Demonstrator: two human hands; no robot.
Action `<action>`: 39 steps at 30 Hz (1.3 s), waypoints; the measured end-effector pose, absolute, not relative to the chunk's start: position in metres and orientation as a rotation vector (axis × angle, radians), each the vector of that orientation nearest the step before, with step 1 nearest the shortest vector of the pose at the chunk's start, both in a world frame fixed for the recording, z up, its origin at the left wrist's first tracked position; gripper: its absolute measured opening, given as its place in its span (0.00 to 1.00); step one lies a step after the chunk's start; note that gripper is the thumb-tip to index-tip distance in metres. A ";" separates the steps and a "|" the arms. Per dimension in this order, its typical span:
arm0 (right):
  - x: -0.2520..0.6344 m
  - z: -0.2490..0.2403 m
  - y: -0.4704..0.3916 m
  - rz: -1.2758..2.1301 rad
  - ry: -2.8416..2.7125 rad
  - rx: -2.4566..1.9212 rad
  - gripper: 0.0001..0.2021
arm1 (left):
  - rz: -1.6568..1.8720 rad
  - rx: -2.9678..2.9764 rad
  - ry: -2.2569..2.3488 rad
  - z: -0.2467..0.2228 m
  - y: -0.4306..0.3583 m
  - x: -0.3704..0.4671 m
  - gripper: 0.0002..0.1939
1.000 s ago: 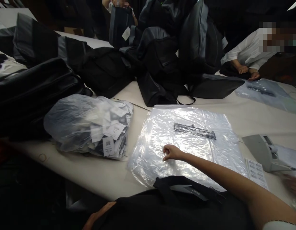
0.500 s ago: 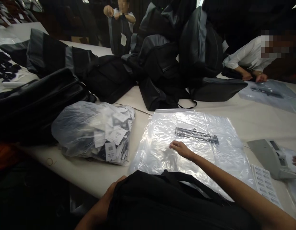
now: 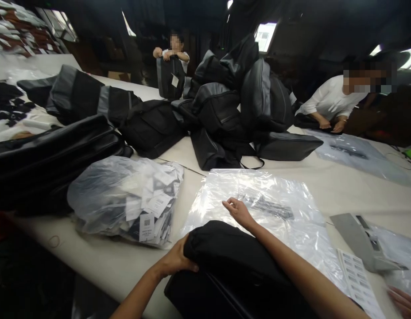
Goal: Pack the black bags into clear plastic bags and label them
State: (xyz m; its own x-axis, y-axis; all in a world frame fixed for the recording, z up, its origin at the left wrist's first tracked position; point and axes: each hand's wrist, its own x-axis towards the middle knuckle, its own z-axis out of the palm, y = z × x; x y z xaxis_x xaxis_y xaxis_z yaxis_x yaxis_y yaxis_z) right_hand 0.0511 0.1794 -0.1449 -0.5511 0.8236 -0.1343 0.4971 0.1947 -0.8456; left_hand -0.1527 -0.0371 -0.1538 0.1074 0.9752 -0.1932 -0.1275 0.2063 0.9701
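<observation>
My left hand grips the near-left end of a black backpack, with the thumb on its front and the fingers behind the edge. The backpack is tilted in front of me at the table's near edge, its lower part cut off by the frame. Beyond it, my right hand hovers over a stack of clear plastic bags with dark printing. Its fingertips are drawn together in a pinch; whether anything thin is between them I cannot make out. The right forearm crosses over the backpack.
A plastic bag of paper tags lies left. Black backpacks are heaped behind. A grey device and a label sheet lie right, near another person's hand. Two people work across the white table.
The view has tilted up. The backpack has been raised and turned, and my left hand shows more fully on its edge. My right hand stays over the plastic bags, its fingertips still together.
</observation>
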 end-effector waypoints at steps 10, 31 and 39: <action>0.090 -0.188 0.166 1.239 -1.673 -1.520 0.22 | 1.054 0.885 1.161 -0.203 -0.049 -0.136 0.54; 0.135 -0.220 0.194 0.375 -1.792 -1.271 0.13 | 0.812 1.427 2.366 -0.196 -0.060 -0.069 0.33; 0.140 -0.241 0.211 0.706 -1.757 -1.463 0.10 | 0.210 2.271 1.409 -0.163 -0.006 0.062 0.39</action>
